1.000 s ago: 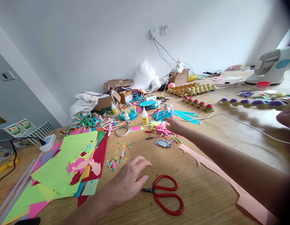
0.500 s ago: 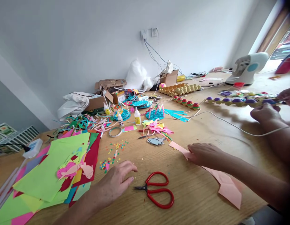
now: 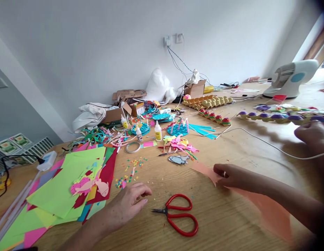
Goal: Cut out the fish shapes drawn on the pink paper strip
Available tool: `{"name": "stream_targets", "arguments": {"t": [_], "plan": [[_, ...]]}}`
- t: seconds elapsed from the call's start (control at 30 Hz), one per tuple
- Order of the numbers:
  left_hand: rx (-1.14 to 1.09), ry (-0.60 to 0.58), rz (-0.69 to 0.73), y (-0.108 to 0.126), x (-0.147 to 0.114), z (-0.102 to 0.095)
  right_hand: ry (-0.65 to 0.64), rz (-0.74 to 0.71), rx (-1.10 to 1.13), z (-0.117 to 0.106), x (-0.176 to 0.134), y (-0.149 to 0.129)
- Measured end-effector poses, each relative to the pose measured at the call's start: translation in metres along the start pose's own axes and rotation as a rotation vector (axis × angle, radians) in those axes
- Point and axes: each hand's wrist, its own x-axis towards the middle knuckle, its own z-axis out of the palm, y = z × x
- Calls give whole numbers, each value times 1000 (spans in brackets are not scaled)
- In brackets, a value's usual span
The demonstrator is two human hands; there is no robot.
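My right hand (image 3: 233,176) pinches a peach-coloured sheet of paper (image 3: 270,207) with a cut, irregular outline. One narrow end of it points left past my fingertips, and the wider, blurred part trails under my forearm toward the table's front edge. My left hand (image 3: 127,202) hovers or rests low over the wood with fingers loosely apart, holding nothing. Just right of it lie red-handled scissors (image 3: 181,216), blades closed and pointing left. A grey paper fish (image 3: 178,159) lies beyond, near the paper's narrow end.
Coloured sheets (image 3: 65,184) with fish cutouts pile up at the left. Small paper bits (image 3: 137,162), glue bottles (image 3: 158,131) and tape (image 3: 133,147) lie ahead. A white cable (image 3: 266,139) crosses the right side. Another person's hand (image 3: 312,134) is near a purple-painted egg-carton strip (image 3: 277,118).
The view has turned slightly right. The peach paper has shifted and its wide end has swung, now blurred, while my right hand keeps its hold. My left hand and the scissors look nearly still.
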Motion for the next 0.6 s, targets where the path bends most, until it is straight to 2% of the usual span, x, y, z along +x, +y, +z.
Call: {"name": "stream_targets", "arguments": {"t": [0.07,0.13,0.2,0.3,0.43,0.5,0.6], "plan": [[-36,-12,-16,2,-1,0,-71,7,268,-6,3,1],[-97,-30,-38,4,-1,0,-81,15,534,-14,5,-3],[-199,-32,-63,5,-1,0,-9,-4,684,-24,6,-11],[-435,-3,-81,9,2,1,79,-35,789,-35,9,-31],[-689,0,-86,27,9,3,150,-65,764,-38,12,-67],[-779,-20,-50,41,12,7,202,-92,658,-38,13,-87],[-938,27,-38,61,16,13,373,-243,418,-39,9,-115]]}}
